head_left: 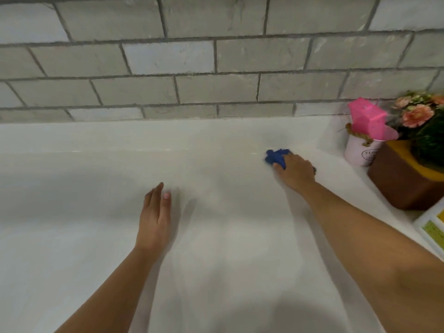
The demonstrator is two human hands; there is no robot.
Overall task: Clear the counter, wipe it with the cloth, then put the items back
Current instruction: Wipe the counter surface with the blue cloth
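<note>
The white tabletop (96, 236) fills the near and middle ground. The left hand (156, 212) is near centre, released, fingers straight and together; whether it touches the surface cannot be told. At the right edge lies a white and yellow-green printed item (432, 229), and beyond it stands a brown box (403, 183) holding greenery. Farther out, right of centre, the right hand (295, 174) grasps the blue cloth (276, 157), bunched under its fingers against the tabletop. In the far right corner are a white pot (360, 152), a pink plastic piece (367, 118) and pink flowers (418, 114). Behind runs a grey tiled wall (168, 58).
</note>
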